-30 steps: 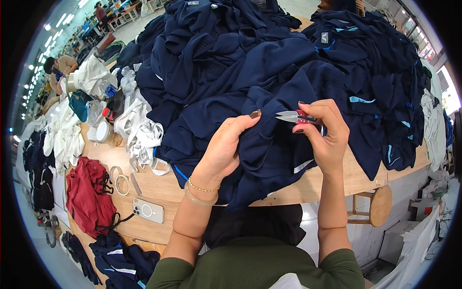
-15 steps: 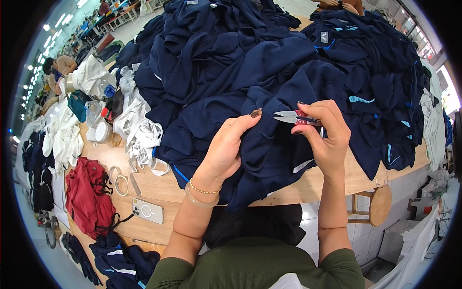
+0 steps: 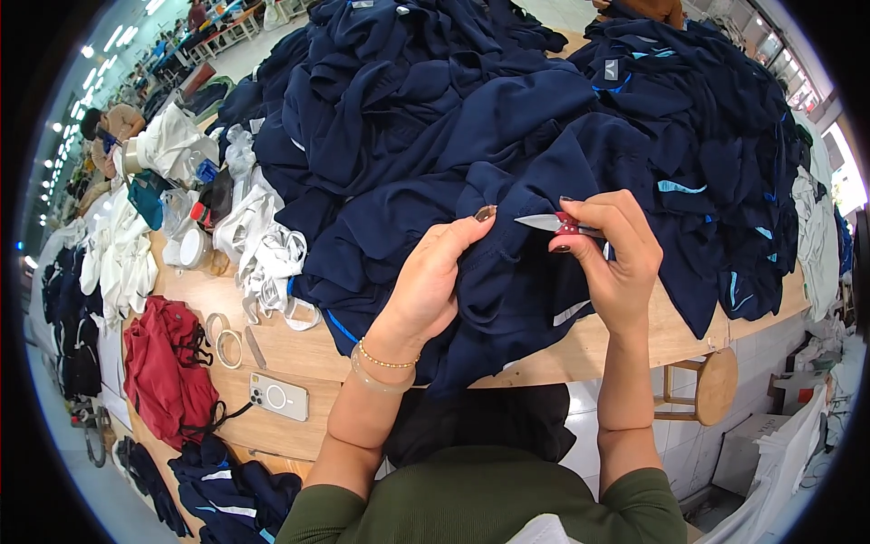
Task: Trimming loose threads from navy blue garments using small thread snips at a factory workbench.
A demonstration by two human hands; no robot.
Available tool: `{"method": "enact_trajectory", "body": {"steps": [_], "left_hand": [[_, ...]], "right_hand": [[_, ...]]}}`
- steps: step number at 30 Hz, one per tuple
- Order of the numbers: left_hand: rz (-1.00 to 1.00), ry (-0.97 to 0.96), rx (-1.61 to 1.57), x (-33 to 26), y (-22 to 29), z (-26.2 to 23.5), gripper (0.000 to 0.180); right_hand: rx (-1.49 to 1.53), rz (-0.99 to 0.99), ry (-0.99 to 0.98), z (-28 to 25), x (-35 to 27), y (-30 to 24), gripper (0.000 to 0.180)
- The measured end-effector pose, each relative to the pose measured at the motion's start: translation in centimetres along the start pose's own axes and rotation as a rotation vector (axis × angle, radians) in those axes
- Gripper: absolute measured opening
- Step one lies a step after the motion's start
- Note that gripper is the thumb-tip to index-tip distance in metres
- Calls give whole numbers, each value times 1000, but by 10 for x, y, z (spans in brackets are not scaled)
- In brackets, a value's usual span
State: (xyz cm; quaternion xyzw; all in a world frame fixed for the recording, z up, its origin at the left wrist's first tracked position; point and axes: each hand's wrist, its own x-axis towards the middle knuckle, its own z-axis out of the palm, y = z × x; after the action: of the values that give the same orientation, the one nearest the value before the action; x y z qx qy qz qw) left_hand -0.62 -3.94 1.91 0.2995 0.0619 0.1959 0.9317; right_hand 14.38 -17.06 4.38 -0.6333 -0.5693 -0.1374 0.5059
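Note:
My right hand (image 3: 621, 258) grips a pair of small red-handled thread snips (image 3: 564, 224) between thumb and fingers. Their blades lie pressed together and point left, toward my other hand. A fold of a navy garment (image 3: 494, 272) is pinched in my left hand (image 3: 430, 281), with the thumb on top and the other fingers hidden by cloth and palm. A small gap separates the blade tip from my left thumb, just above the navy cloth. The garment hangs over the table's near edge.
Navy garments (image 3: 390, 100) are heaped across the table (image 3: 553, 358); another pile (image 3: 707, 154) lies right. At left are white straps (image 3: 263, 245), a white jar (image 3: 192, 247), a maroon garment (image 3: 168, 363), tape rolls (image 3: 228, 348) and a phone (image 3: 279, 396). A wooden stool (image 3: 716, 387) stands below right.
The snips' blades, spread half a second ago, have come together. My left hand has shifted very slightly to the right, still pinching the cloth.

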Motion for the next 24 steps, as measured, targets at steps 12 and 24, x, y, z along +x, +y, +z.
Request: {"method": "enact_trajectory", "body": {"steps": [12,24], "left_hand": [[137,30,393,-4,2,10,31],[80,75,449,-4,4,8,30]], "right_hand": [[88,64,-203,-15,22,1,30],[67,-21,-235,-14,36,0,25]]}}
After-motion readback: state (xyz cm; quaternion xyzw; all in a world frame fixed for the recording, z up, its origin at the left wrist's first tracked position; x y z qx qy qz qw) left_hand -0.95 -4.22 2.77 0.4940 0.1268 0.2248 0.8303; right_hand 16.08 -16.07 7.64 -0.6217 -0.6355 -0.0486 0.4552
